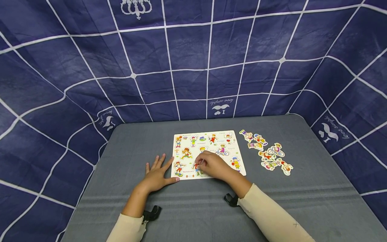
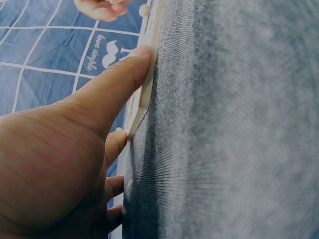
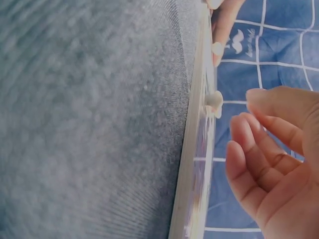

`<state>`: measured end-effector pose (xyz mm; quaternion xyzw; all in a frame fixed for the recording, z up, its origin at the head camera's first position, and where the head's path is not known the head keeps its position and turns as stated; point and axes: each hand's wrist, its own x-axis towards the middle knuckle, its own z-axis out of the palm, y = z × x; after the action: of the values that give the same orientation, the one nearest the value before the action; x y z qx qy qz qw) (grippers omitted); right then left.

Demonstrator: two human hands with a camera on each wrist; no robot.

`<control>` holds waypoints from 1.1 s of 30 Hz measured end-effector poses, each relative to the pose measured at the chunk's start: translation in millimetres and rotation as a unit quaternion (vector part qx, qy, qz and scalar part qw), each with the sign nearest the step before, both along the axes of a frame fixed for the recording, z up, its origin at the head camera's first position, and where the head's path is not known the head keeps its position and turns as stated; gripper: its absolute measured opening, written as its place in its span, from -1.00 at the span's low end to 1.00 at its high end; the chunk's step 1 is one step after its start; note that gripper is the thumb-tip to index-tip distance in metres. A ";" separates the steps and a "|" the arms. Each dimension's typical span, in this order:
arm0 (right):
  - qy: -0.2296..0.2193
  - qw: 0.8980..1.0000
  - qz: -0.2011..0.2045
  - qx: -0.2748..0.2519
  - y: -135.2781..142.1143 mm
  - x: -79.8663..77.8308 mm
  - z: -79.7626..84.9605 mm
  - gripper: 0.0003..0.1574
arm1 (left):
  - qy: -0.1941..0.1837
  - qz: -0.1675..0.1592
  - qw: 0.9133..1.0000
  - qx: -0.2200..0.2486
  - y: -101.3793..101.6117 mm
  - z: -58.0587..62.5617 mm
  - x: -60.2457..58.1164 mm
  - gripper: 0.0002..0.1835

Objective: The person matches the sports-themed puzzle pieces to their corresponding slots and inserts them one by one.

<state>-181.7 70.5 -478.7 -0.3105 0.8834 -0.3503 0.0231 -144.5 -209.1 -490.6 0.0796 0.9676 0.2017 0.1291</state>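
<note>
A white puzzle board (image 1: 208,137) printed with cartoon children at various sports lies on the table. My left hand (image 1: 155,177) is spread flat at its left side, thumb on the near-left corner; in the left wrist view the thumb (image 2: 127,72) presses the board's edge. Over the board's near middle, my right hand (image 1: 213,165) hovers above a figure piece (image 1: 198,170) that it partly hides. In the right wrist view the fingers (image 3: 249,152) are loosely bent with nothing between them, apart from a small pale knob (image 3: 215,103) standing up from the board.
To the board's right, several loose figure pieces (image 1: 267,156) lie in a cluster on the grey table (image 1: 136,144). A blue checked cloth (image 1: 190,84) hangs behind and along both sides. Each wrist carries a black camera mount (image 1: 231,199).
</note>
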 end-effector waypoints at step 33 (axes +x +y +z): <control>-0.029 0.983 -0.127 -0.130 36.3 -0.9 16.2 -0.83 | 0.005 -0.003 1.000 -0.001 -1.0 -2.5 -0.4 0.06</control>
<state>-182.6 106.8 -462.6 -0.1855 0.8616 -0.4711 -0.0362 -145.0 -210.2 -493.1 0.0836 0.9682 0.1998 0.1254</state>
